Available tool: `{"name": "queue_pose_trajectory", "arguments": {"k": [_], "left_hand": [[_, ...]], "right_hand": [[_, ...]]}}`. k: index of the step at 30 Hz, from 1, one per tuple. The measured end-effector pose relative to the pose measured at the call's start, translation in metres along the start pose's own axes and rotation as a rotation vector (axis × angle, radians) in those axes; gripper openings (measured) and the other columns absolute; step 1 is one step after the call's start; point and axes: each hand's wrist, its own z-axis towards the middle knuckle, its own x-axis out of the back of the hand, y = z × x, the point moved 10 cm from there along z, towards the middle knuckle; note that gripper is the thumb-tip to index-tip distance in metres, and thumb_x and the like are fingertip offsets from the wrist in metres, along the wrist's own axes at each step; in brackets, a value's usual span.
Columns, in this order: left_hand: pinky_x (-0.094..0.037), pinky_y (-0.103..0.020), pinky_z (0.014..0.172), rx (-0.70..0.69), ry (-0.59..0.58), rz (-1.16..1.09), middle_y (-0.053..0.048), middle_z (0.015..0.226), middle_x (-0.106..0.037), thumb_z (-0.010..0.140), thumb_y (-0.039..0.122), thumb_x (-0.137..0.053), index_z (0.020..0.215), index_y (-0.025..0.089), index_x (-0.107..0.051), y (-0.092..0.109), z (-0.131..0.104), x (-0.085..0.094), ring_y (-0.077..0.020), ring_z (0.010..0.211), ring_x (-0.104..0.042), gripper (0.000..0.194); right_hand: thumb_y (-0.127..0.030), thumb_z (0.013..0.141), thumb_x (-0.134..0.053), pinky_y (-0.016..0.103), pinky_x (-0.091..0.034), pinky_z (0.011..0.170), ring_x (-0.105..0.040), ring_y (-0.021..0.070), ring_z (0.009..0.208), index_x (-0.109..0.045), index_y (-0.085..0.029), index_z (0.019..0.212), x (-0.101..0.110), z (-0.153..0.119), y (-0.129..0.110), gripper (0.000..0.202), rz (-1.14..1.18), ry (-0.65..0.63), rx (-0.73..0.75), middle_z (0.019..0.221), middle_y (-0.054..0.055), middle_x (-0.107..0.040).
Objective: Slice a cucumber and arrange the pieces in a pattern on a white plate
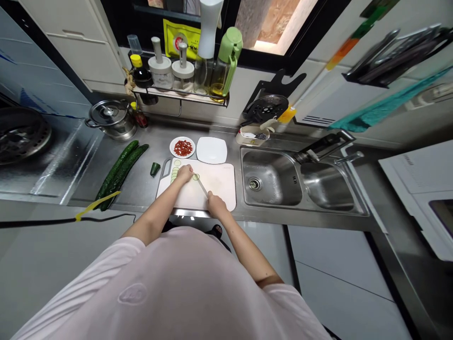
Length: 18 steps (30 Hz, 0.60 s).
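Observation:
My right hand (216, 206) is wrapped around the handle of a kitchen knife (202, 186), whose blade points up and left across the white cutting board (219, 182). A pale green cucumber slice (196, 177) lies by the blade's tip. My left hand (184, 174) rests on the board just left of that slice, its fingers bent together; what they hold, if anything, is hidden. Several cucumber slices (174, 175) overlap in a row along the board's left side, partly behind my left hand. Left of the board stands a dark green cucumber end piece (155, 169).
Two whole cucumbers (122, 170) lie on the steel counter at left, near a lidded pot (111, 118). Behind the board are a plate of chopped red pieces (183, 147) and a white square plate (211, 150). A double sink (272, 177) is at right; a bottle shelf (180, 94) hangs above.

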Motion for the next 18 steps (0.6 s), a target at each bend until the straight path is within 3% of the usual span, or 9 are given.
{"name": "queue_pose_trajectory", "arguments": {"k": [18], "left_hand": [[-0.041,-0.026,0.076,0.006,0.01,-0.019,-0.006,0.094,-0.063,0.075,0.03,-0.061,0.088,0.02,-0.06,-0.002,0.001,-0.003,-0.0169,0.088,-0.058,0.017]], "right_hand": [[-0.02,0.088,-0.038,0.03,-0.04,0.066,-0.061,0.0251,0.089,-0.041,-0.018,0.114,-0.008,-0.022,0.016,0.026,0.007,-0.047,-0.027,0.099,0.014,-0.062]]}}
